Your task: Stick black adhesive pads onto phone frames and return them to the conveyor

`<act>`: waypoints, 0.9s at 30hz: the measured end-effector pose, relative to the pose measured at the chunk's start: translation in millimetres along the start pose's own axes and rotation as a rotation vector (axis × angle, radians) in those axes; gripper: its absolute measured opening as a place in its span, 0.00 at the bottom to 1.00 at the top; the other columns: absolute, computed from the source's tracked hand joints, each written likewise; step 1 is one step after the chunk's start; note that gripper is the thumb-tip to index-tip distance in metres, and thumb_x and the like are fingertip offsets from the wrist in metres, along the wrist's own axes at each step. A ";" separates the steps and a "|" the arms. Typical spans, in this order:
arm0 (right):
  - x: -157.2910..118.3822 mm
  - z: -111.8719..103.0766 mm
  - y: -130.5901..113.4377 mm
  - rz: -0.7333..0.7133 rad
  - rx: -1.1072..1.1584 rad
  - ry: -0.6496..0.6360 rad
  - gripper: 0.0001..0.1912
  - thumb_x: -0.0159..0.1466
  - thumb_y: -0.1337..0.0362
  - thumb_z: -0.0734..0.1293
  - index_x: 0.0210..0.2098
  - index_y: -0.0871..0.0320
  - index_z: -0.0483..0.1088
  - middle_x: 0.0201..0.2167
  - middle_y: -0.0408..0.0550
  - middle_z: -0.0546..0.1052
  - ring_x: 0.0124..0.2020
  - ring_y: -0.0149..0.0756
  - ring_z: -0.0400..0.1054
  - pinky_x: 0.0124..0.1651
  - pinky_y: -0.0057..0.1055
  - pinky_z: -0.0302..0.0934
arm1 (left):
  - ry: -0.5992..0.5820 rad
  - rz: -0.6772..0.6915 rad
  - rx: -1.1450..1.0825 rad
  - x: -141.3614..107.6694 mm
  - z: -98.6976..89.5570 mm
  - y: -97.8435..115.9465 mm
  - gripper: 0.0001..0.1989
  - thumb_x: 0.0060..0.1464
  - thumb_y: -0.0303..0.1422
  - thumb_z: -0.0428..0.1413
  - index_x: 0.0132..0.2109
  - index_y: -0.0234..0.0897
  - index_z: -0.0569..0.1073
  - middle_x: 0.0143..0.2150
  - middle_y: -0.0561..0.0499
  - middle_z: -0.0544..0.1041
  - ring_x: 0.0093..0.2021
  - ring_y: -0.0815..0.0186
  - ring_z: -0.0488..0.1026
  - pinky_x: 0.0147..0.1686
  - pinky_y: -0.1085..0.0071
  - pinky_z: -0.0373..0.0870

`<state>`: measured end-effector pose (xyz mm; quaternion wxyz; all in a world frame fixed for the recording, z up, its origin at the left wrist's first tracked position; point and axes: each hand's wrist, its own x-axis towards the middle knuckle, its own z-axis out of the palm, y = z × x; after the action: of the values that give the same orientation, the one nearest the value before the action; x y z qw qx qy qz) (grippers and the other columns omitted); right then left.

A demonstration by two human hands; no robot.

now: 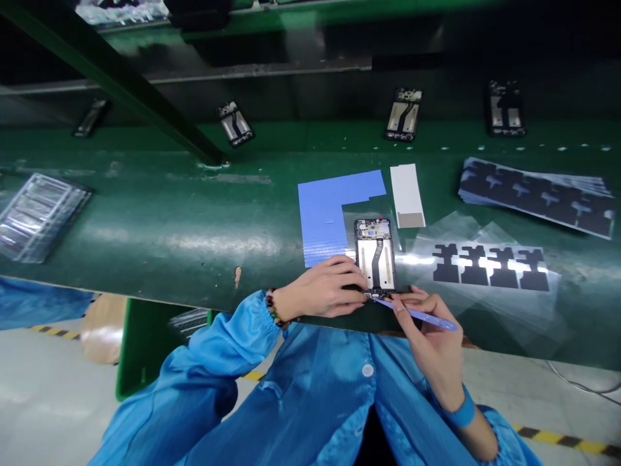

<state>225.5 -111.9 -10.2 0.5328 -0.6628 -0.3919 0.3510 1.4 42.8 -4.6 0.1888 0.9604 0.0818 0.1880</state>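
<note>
An opened phone [376, 255] lies on the green bench in front of me, its circuit board at the far end and a dark flex cable running down its pale middle. My left hand [323, 288] grips the phone's left side, fingers bent against the edge and the near corner. In my right hand [431, 327] is a pair of lilac tweezers [427, 318], its thin tip at the phone's near end. What the tip touches is too small to make out. Beside the phone lie a blue L-shaped sheet [323, 210] and a white strip [406, 191].
Clear films with black die-cut stickers [503, 266] lie to the right, below a stack of sticker sheets [538, 194]. Several opened phones, including one phone [404, 115], line the back. Clear trays [39, 217] stand at left. A green post [145, 97] slants overhead; a green bin [145, 349] sits below.
</note>
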 end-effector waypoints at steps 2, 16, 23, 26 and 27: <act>1.0 -2.4 -2.6 -0.020 0.022 0.011 0.16 0.66 0.57 0.82 0.32 0.51 0.73 0.33 0.43 0.84 0.43 0.45 0.86 0.76 0.65 0.65 | 0.000 -0.007 0.004 -0.6 -1.7 1.0 0.04 0.71 0.35 0.65 0.49 0.44 0.86 0.55 0.49 0.87 0.57 0.61 0.82 0.67 0.58 0.74; 115.8 -119.4 5.1 0.093 0.309 0.374 0.20 0.58 0.47 0.84 0.36 0.51 0.77 0.35 0.48 0.84 0.42 0.48 0.85 0.64 0.63 0.75 | -0.068 0.145 0.152 107.3 19.3 -1.1 0.14 0.78 0.41 0.57 0.54 0.38 0.83 0.61 0.43 0.83 0.59 0.58 0.80 0.66 0.58 0.71; 114.9 -121.7 2.6 0.044 -0.135 0.371 0.23 0.53 0.48 0.87 0.34 0.55 0.79 0.36 0.49 0.82 0.38 0.42 0.81 0.50 0.43 0.78 | -0.120 0.074 0.248 124.2 35.8 -1.3 0.22 0.79 0.48 0.53 0.55 0.34 0.81 0.59 0.41 0.84 0.57 0.56 0.81 0.59 0.59 0.70; 119.0 -116.5 3.1 0.074 -0.182 0.306 0.26 0.52 0.46 0.87 0.35 0.54 0.77 0.35 0.50 0.84 0.38 0.43 0.82 0.44 0.38 0.77 | -0.145 0.079 0.262 122.3 33.4 0.3 0.22 0.79 0.49 0.54 0.57 0.34 0.80 0.60 0.42 0.84 0.58 0.56 0.81 0.60 0.59 0.69; 120.8 -114.3 3.3 0.083 -0.146 0.289 0.27 0.51 0.46 0.87 0.36 0.54 0.76 0.35 0.50 0.84 0.38 0.44 0.83 0.45 0.39 0.77 | -0.153 0.079 0.263 122.2 32.3 0.8 0.22 0.78 0.50 0.55 0.57 0.34 0.80 0.60 0.42 0.84 0.58 0.56 0.81 0.61 0.58 0.69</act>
<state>380.9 -53.7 2.0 0.5189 -0.7592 -0.3077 0.2442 126.1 59.2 8.4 0.0596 0.9908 0.0535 0.1094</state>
